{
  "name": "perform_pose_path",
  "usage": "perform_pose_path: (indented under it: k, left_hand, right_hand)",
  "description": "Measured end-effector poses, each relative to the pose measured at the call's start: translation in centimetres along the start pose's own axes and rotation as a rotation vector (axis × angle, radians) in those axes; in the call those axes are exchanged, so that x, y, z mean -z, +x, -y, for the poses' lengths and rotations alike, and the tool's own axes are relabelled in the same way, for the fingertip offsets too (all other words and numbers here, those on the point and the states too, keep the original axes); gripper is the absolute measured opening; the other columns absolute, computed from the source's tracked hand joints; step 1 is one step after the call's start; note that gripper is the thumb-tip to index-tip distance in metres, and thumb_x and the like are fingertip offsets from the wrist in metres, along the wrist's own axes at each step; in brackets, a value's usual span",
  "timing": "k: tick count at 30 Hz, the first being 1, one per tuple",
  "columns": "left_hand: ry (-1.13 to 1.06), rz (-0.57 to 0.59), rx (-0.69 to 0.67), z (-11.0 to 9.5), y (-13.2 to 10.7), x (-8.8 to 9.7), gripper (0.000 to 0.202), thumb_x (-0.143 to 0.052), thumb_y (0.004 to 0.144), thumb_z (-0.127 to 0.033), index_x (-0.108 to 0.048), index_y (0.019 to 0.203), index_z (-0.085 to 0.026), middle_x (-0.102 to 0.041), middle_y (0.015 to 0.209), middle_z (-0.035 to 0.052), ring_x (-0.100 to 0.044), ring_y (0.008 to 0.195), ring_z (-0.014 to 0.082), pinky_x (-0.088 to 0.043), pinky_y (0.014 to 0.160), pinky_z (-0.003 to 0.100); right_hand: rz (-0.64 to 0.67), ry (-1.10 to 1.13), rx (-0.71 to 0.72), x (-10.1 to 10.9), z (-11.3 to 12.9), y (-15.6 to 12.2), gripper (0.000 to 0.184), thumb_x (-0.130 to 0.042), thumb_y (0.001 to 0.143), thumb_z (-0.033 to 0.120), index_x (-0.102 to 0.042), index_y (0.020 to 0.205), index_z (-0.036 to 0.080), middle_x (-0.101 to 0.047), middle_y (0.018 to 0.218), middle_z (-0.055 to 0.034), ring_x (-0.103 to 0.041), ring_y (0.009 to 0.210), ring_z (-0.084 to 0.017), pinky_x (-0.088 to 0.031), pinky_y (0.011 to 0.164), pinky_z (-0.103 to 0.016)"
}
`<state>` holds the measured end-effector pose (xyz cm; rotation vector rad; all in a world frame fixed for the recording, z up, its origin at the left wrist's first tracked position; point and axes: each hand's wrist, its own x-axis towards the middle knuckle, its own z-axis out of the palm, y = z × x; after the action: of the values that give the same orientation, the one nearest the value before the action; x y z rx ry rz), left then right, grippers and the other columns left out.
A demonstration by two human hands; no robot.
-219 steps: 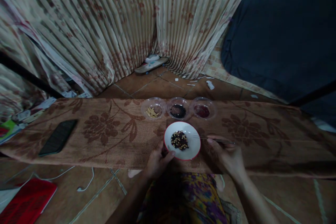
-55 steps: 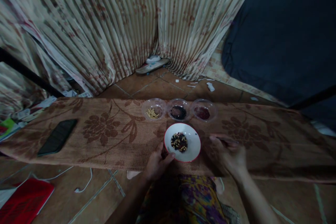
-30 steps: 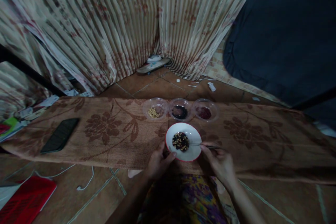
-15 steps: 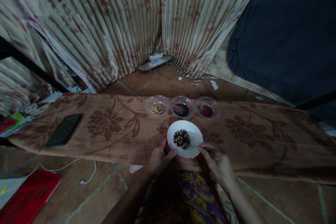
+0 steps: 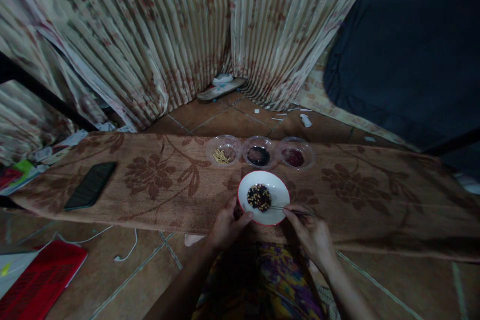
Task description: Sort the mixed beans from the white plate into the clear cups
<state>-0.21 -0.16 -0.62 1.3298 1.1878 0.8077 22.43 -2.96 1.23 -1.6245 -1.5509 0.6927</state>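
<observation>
My left hand (image 5: 229,225) grips the lower left rim of a white dish (image 5: 278,192) with a red edge, thumb on top. Mixed dark and pale yellow beans (image 5: 259,197) lie heaped in the dish's left half. Between the fingers of my right hand (image 5: 309,230) is a pair of thin metal tweezers (image 5: 278,208), its tips at the right side of the heap. Behind the dish stand three clear plastic bowls: one with yellow beans (image 5: 221,156), one with black beans (image 5: 262,156), one with dark red beans (image 5: 293,157).
A patterned brown cloth (image 5: 360,205) covers the long, narrow table. At its left lies a black phone (image 5: 91,186). Striped curtains (image 5: 180,35) hang beyond, with a skateboard (image 5: 221,90) on the floor below. A red bag (image 5: 45,280) and a white cable (image 5: 131,250) lie at lower left.
</observation>
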Motion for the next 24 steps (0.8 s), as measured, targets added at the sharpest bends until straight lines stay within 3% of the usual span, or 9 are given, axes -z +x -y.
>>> perform_pose_path:
  k: [11, 15, 19, 24]
  left_hand:
    - [-0.051, 0.017, -0.021, 0.5, 0.0, -0.2, 0.056, -0.061, 0.084, -0.035, -0.044, 0.135, -0.021, -0.07, 0.114, 0.0023, -0.065, 0.104, 0.0207, -0.049, 0.093, 0.031]
    - [-0.005, 0.01, -0.011, 0.6, 0.0, -0.1, 0.054, -0.062, 0.083, -0.035, -0.048, 0.133, -0.02, -0.071, 0.108, 0.0027, -0.065, 0.101, 0.0217, -0.049, 0.094, 0.033]
    - [-0.054, 0.034, -0.036, 0.7, 0.1, -0.1, 0.05, -0.06, 0.085, -0.034, -0.049, 0.13, -0.019, -0.07, 0.11, 0.0039, -0.064, 0.102, 0.0216, -0.05, 0.092, 0.032]
    - [-0.01, 0.035, -0.053, 1.0, 0.2, 0.0, 0.048, -0.06, 0.085, -0.035, -0.05, 0.128, -0.018, -0.07, 0.108, 0.0037, -0.064, 0.099, 0.0208, -0.049, 0.09, 0.031]
  right_hand:
    - [-0.006, 0.028, -0.026, -0.3, -0.3, -0.1, 0.031, -0.056, 0.083, 0.049, -0.07, 0.083, 0.021, -0.071, 0.091, -0.0069, -0.066, 0.088, -0.022, -0.052, 0.078, -0.033]
    - [-0.012, 0.03, -0.007, -0.5, -0.1, 0.0, 0.027, -0.058, 0.084, 0.046, -0.07, 0.083, 0.022, -0.07, 0.089, -0.0063, -0.066, 0.087, -0.022, -0.052, 0.077, -0.032]
    - [-0.002, 0.062, 0.074, -1.6, 1.1, 0.5, 0.024, -0.056, 0.086, 0.041, -0.071, 0.085, 0.022, -0.07, 0.092, -0.0063, -0.066, 0.088, -0.021, -0.052, 0.076, -0.03]
    - [0.13, 0.067, 0.143, -3.5, 3.3, 1.1, 0.023, -0.051, 0.09, 0.035, -0.071, 0.095, 0.023, -0.069, 0.097, -0.0053, -0.066, 0.088, -0.018, -0.052, 0.078, -0.029]
